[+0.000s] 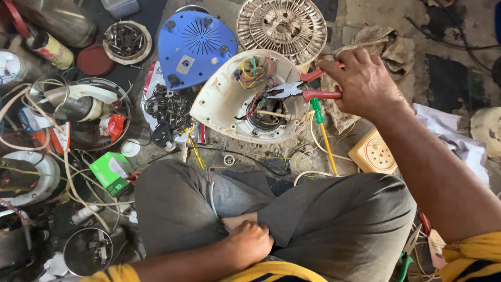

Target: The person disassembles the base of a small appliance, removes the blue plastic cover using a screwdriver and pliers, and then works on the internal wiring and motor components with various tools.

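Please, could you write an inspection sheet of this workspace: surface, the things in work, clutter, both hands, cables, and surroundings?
Surface: rough concrete floor, stained.
Job's things: cream housing lying open, coloured wiring inside; red-handled pliers with tips over it.
Clutter: blue cover, round fan grille, pile of small metal parts, green box, green-handled screwdriver, tin of screws.
Grippers: right hand closed on the pliers' handles; left hand resting in the lap, fist closed, contents not visible.
Cables: loose white cords at left.
Surroundings: cream socket plate, crumpled paper.
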